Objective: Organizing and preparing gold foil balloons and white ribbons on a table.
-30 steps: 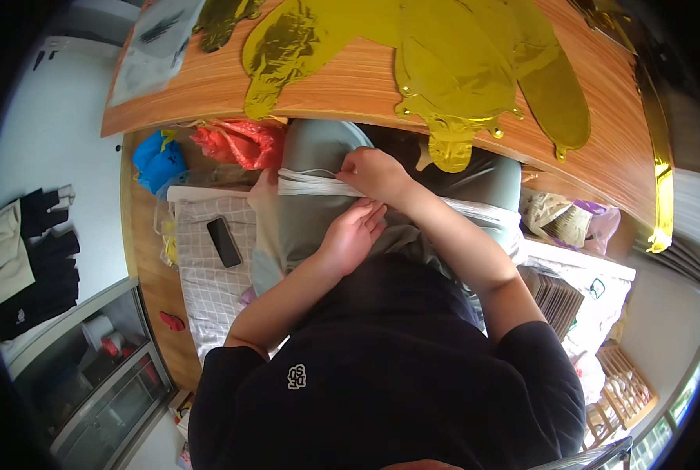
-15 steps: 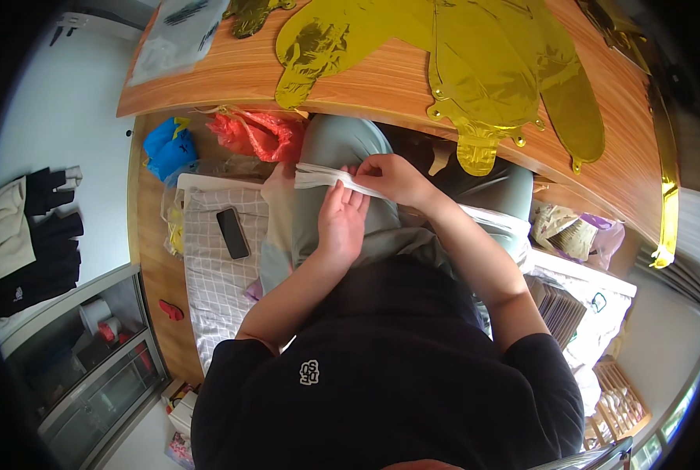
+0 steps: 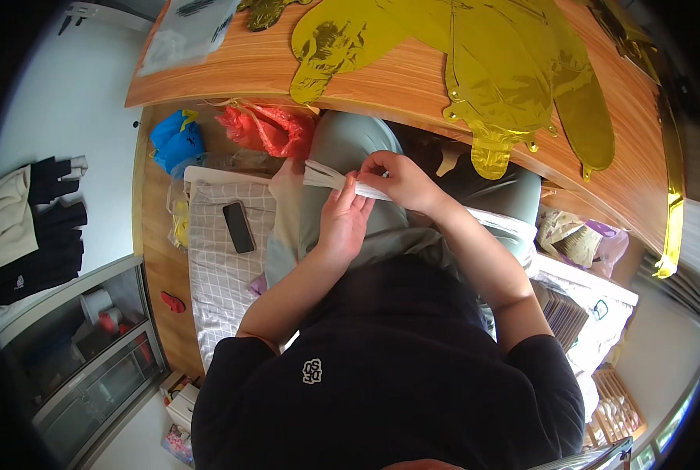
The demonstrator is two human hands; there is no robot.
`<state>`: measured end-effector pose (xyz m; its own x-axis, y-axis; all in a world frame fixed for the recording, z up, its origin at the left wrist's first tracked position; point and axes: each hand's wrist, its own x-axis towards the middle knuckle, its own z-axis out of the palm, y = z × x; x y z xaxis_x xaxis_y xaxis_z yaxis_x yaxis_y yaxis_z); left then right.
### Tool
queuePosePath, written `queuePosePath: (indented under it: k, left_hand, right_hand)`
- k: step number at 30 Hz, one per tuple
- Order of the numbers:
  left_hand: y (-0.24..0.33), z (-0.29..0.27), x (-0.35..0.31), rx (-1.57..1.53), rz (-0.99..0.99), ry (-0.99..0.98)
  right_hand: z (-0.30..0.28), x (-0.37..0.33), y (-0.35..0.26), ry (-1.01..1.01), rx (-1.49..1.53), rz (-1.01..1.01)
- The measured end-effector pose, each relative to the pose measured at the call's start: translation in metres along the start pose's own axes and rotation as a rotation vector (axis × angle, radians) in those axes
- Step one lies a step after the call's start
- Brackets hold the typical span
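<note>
Above my left thigh, a narrow bundle of thin white strips (image 3: pixel 323 175) lies across both of my hands, its left end slightly fanned out. My left hand (image 3: pixel 345 222) is turned palm up, with its fingers up against the bundle from below. From the right, my right hand (image 3: pixel 401 182) pinches the bundle's other end between thumb and fingers. Exactly what the strips are cannot be made out. Just beyond my knees, flat gold foil balloons (image 3: pixel 500 74) lie on the wooden table (image 3: pixel 389 78), one hanging over its edge.
A clear plastic bag (image 3: pixel 187 35) is on the table's left end. Below the edge are a red plastic bag (image 3: pixel 268 129) and a blue bag (image 3: pixel 176 142). A phone (image 3: pixel 239 228) lies on a checked cloth (image 3: pixel 217 290) to my left. A gold strip (image 3: pixel 670 227) hangs at the right.
The white strips have spread apart at their left end. Both hands keep their hold and have shifted very little. The whole view has moved slightly.
</note>
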<state>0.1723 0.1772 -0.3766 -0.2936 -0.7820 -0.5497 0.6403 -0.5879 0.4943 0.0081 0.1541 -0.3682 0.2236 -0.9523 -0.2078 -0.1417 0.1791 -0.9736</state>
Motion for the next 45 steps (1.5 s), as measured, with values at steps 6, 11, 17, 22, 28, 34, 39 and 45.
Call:
queuePosePath:
  k: [6, 11, 17, 22, 28, 34, 39, 45]
  left_hand:
    - [-0.001, -0.002, 0.001, 0.0, -0.006, -0.015]
    - [0.0, -0.001, 0.0, 0.018, -0.012, 0.012]
    - [-0.005, -0.006, 0.002, 0.041, 0.012, 0.043]
    - [0.003, -0.011, -0.004, -0.061, -0.088, 0.07]
    - [0.045, 0.015, -0.055, 0.109, -0.274, 0.171]
    - [0.065, 0.082, -0.075, 0.798, 0.403, -0.418]
    - [0.052, 0.174, -0.052, 1.403, 0.661, -1.218]
    - [0.033, 0.186, -0.031, 0.929, 0.041, -1.74]
  right_hand:
    - [-0.003, 0.002, -0.009, 0.014, -0.012, 0.0]
    - [-0.006, 0.007, -0.018, -0.042, -0.073, 0.027]
    - [-0.018, 0.005, -0.03, 0.041, -0.146, -0.008]
    - [-0.06, -0.043, -0.066, 0.065, -0.557, 0.037]
    - [-0.14, -0.146, -0.091, 0.046, -0.814, 0.34]
    - [-0.155, -0.183, -0.133, 0.02, -0.2, 0.159]
    - [-0.099, -0.146, -0.163, -0.005, 0.109, -0.468]
    - [-0.105, -0.154, -0.202, 0.31, 0.275, -0.65]
